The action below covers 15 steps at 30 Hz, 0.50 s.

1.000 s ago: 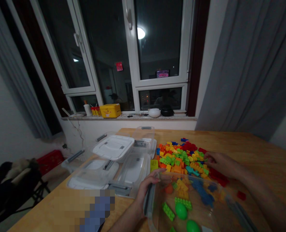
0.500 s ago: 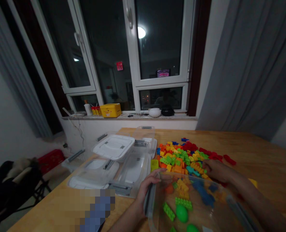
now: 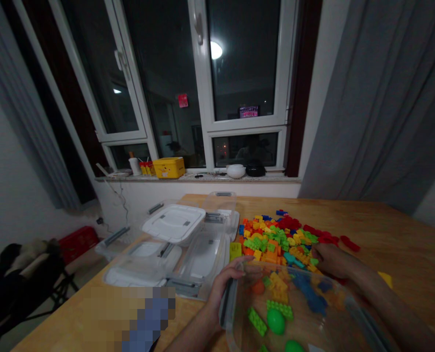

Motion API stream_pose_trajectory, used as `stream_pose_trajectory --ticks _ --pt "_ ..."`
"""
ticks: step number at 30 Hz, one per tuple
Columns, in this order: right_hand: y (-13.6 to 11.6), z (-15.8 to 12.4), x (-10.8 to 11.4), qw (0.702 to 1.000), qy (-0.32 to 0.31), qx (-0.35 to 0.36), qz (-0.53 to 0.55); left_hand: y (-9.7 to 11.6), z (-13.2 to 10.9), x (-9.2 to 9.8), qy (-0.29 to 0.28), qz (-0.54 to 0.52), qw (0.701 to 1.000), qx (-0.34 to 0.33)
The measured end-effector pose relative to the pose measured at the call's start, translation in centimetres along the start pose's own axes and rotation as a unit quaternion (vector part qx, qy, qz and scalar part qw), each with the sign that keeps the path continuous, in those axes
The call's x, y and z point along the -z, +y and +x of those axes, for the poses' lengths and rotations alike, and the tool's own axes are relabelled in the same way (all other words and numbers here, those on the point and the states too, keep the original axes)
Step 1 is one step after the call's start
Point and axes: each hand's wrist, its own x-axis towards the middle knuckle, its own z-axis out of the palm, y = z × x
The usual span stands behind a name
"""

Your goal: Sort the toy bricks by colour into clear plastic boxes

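Observation:
My left hand (image 3: 222,288) is closed on the latch side of a clear plastic box (image 3: 235,322) at the front of the table. Green bricks (image 3: 257,321), a green ball-like piece (image 3: 276,321) and a blue piece (image 3: 310,293) show through the box's clear plastic. Beyond the box lies a heap of coloured toy bricks (image 3: 264,239) in red, orange, yellow, green and blue. My right hand (image 3: 327,259) is closed at the heap's right edge, its fingertips turned away; whatever they may hold is hidden.
Several clear boxes with grey latches and white lids (image 3: 175,222) are stacked to the left on the wooden table (image 3: 378,220). A yellow piece (image 3: 385,278) lies to the right of my right forearm. A yellow box (image 3: 169,167) stands on the windowsill.
My right hand has shifted slightly right along the edge of the heap. My left hand keeps its hold on the box, which stays in place.

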Motion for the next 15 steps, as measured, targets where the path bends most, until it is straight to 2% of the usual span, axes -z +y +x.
stream_pose_trajectory --ticks 4,8,12,15 --pt "0.0 -0.2 1.1 1.0 0.007 0.009 -0.005 0.0 0.0 0.3 -0.002 0.003 1.0 0.002" --pt "-0.7 -0.9 3.5 0.999 0.027 0.032 -0.001 0.0 -0.1 0.2 -0.001 0.008 1.0 0.001" --pt "-3.4 -2.9 6.2 0.996 0.041 0.079 0.033 -0.2 0.1 0.3 -0.003 -0.003 1.0 0.004" --pt "-6.5 -5.1 7.7 0.984 0.039 0.127 0.121 -0.2 0.2 0.3 -0.001 -0.011 1.0 -0.002"
